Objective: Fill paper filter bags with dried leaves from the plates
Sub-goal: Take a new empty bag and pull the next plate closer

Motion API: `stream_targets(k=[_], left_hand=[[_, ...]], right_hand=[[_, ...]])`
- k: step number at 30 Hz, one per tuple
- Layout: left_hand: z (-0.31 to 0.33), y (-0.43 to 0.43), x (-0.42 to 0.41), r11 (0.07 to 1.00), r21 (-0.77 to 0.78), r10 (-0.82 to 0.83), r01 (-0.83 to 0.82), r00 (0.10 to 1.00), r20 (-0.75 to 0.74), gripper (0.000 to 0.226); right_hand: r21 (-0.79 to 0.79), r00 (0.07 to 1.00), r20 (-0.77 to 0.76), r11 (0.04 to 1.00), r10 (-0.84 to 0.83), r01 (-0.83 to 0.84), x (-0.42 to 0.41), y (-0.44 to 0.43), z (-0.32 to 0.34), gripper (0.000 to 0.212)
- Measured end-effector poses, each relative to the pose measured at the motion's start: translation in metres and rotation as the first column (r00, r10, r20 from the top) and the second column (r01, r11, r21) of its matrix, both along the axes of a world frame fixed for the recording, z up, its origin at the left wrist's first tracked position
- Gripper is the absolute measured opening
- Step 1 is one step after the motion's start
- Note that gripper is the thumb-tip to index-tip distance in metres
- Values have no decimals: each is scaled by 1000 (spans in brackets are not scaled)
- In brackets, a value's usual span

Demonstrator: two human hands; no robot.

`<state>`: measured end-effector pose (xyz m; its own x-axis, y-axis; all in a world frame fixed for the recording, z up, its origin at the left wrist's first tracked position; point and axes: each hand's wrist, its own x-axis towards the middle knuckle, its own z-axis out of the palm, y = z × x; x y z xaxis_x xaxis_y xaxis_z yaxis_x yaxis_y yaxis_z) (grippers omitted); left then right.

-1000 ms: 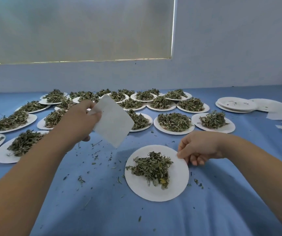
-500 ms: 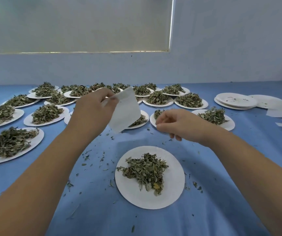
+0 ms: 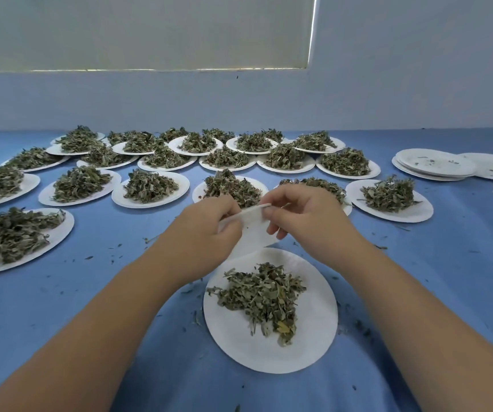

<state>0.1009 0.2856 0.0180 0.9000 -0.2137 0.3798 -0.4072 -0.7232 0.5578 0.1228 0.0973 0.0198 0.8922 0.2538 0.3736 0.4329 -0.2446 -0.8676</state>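
Filter bag (image 3: pixel 252 233): held in the air just above the far rim of the nearest plate (image 3: pixel 313 349), its top edge gripped at both ends.
Left hand (image 3: pixel 206 230): fingers curled, the bag's left corner pinched.
Right hand (image 3: pixel 301 215): fingertips closed on the bag's top edge at the right.
Change: a second ago the bag was held by the left hand alone while the plate rim was touched by the right; the right hand has since been brought up to the bag.
Meaning: the mouth is probably being parted for filling; no leaves can be seen inside yet.
Dried leaves (image 3: pixel 263 295): heaped on the nearest plate; more heaped plates (image 3: pixel 150 204) are set out behind on the blue bench (image 3: pixel 105 292).
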Motion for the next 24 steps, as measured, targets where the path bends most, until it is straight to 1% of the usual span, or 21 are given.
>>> stream_targets(k=[3, 5, 7, 9, 10, 12, 14, 16, 19, 22, 24], left_hand=[[3, -1, -3, 1000, -25, -18, 19, 999, 30, 18], [5, 0, -4, 999, -37, -13, 15, 999, 53, 20], [6, 0, -5, 999, -54, 9, -5, 998, 68, 20], [6, 0, -5, 996, -86, 36, -29, 996, 81, 19], [6, -1, -5, 994, -103, 47, -37, 995, 92, 19], [6, -2, -6, 992, -116, 56, -42, 991, 119, 17], [7, -5, -7, 994, -108, 46, -30, 988, 149, 13], [8, -8, -10, 995, -102, 30, -13, 985, 173, 11], [9, -11, -14, 994, -109, -1, 18, 987, 159, 13], [9, -13, -16, 990, -137, -12, 29, 992, 122, 17], [9, -14, -17, 984, -178, -4, 20, 996, 87, 16]], right_hand=[[-60, 999, 38, 997, -38, 41, -4, 1, -2, 19], [-86, 993, 70, 992, -91, 97, -6, 3, -3, 15], [-69, 978, 116, 981, -174, 183, -9, 5, -2, 11], [-13, 960, 142, 970, -240, 244, -13, 8, -2, 15], [11, 960, 133, 969, -247, 248, -15, 9, -1, 17], [41, 976, 70, 979, -204, 202, -21, 13, 0, 18], [37, 989, 2, 988, -150, 150, -24, 17, -1, 18], [43, 991, -32, 991, -129, 131, -25, 20, -1, 15], [92, 990, -78, 988, -116, 123, -26, 21, 2, 12], [161, 985, -145, 980, -94, 117, -27, 20, 4, 15], [178, 982, -165, 977, -89, 118, -26, 20, 3, 18]])
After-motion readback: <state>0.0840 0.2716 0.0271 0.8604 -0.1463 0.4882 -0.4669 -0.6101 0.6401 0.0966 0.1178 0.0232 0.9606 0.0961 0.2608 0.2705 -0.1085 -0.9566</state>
